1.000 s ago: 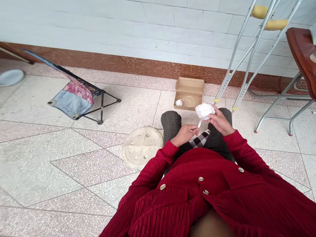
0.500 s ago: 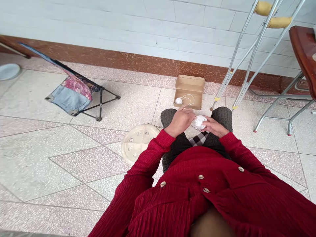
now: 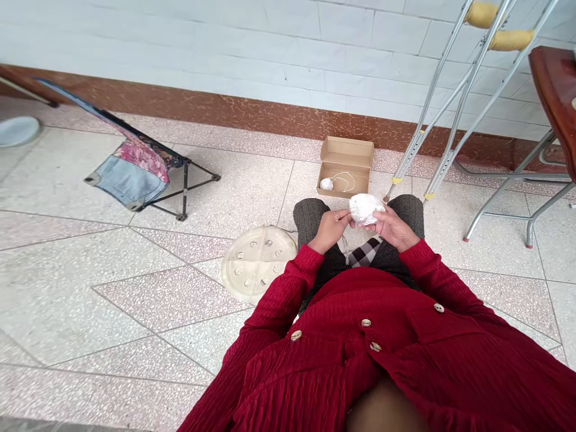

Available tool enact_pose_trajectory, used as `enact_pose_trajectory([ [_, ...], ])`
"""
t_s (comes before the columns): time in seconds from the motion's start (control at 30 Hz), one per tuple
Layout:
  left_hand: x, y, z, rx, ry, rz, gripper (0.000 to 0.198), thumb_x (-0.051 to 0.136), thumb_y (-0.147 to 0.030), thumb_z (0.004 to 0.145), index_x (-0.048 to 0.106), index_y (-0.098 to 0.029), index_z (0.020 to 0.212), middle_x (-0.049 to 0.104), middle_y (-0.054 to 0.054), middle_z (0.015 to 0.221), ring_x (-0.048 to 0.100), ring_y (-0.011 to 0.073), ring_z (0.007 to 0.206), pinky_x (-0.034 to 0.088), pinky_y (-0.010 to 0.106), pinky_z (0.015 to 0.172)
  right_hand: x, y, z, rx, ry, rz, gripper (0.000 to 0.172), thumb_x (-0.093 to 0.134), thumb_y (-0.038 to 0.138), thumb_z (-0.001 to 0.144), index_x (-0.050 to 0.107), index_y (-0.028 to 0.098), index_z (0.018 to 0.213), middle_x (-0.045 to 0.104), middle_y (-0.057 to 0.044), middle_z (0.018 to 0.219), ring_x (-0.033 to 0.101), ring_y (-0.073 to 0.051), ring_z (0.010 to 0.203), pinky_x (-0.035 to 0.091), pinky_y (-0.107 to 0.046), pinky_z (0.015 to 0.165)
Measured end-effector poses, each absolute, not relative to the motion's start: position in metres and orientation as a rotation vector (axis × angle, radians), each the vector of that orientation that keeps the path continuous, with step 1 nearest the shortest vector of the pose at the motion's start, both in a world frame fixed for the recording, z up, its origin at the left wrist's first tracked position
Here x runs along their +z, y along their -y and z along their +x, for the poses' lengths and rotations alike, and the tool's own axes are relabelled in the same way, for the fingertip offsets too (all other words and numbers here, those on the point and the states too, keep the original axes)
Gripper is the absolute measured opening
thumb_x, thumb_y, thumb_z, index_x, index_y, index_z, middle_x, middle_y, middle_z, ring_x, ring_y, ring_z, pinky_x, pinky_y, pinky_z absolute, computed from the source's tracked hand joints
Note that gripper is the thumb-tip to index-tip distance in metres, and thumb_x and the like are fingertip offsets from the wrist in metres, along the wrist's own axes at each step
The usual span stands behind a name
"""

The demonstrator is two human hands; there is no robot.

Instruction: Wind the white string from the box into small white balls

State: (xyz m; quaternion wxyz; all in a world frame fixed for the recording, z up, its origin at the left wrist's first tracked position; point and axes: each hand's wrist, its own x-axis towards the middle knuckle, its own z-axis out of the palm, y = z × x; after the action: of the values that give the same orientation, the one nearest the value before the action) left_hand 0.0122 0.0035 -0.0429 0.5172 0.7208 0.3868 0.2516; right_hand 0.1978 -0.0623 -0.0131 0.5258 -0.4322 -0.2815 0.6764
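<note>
Couldn't make out any writing, labels or numbers anywhere in this shot. The cardboard box (image 3: 345, 157) on the floor and the round lid (image 3: 256, 264) showed nothing readable, though the view was pretty soft, so tiny print might've slipped past me.

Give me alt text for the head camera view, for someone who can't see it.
A seated person in a red buttoned top holds a white yarn ball between the left hand and right hand. Ahead on the tiled floor, an open cardboard box holds a smaller white ball. Metal crutches stand to the right.
</note>
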Motion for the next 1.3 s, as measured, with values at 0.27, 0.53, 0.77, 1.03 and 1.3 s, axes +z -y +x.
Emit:
enact_pose_trajectory([
  [0.27,-0.032,0.025,0.020,0.326,-0.716,1.862,0.037,0.050,-0.030,0.094,0.066,-0.015,0.064,0.058,-0.003,0.059,0.049,0.0103,0.059,0.036,0.023,0.063,-0.044,0.043,0.204,1.133,0.695,-1.539,0.056,0.078,0.044,0.063,0.049,0.024,0.107,0.063,0.000,0.095,0.058,-0.010,0.059,0.039,-0.021,0.046],
  [0.53,-0.010,-0.011,0.010,0.420,-0.718,2.136,0.027,0.055,-0.024,0.090,0.069,-0.018,0.067,0.066,0.000,0.067,0.058,0.0145,0.069,0.043,0.029,0.083,-0.069,0.068,0.210,1.492,0.914,-1.588,0.056,0.080,0.031,0.060,0.054,0.021,0.108,0.061,0.002,0.085,0.057,-0.010,0.057,0.040,-0.021,0.046],
  [0.77,-0.031,-0.024,0.009,0.584,-0.695,2.045,0.034,0.054,-0.037,0.094,0.072,-0.016,0.074,0.069,0.001,0.073,0.060,0.0142,0.073,0.045,0.027,0.082,-0.059,0.088,0.206,1.929,0.598,-0.987,0.049,0.078,0.034,0.072,0.058,0.018,0.113,0.071,-0.005,0.087,0.066,-0.016,0.066,0.048,-0.023,0.053],
  [1.03,-0.065,0.010,0.011,0.649,-0.971,1.692,0.034,0.050,-0.036,0.093,0.075,-0.014,0.083,0.073,0.001,0.082,0.062,0.0162,0.078,0.046,0.023,0.073,-0.062,0.093,0.197,1.936,0.352,-0.977,0.035,0.074,0.032,0.079,0.064,0.020,0.110,0.074,-0.006,0.100,0.066,-0.016,0.078,0.055,-0.027,0.066],
  [1.3,-0.091,0.022,0.005,0.496,-0.990,1.635,0.033,0.045,-0.028,0.092,0.072,-0.012,0.082,0.068,0.000,0.075,0.055,0.0123,0.070,0.040,0.019,0.065,-0.080,0.098,0.191,1.929,0.207,-1.138,0.027,0.072,0.027,0.080,0.067,0.018,0.104,0.074,-0.005,0.090,0.065,-0.014,0.072,0.052,-0.023,0.062],
])
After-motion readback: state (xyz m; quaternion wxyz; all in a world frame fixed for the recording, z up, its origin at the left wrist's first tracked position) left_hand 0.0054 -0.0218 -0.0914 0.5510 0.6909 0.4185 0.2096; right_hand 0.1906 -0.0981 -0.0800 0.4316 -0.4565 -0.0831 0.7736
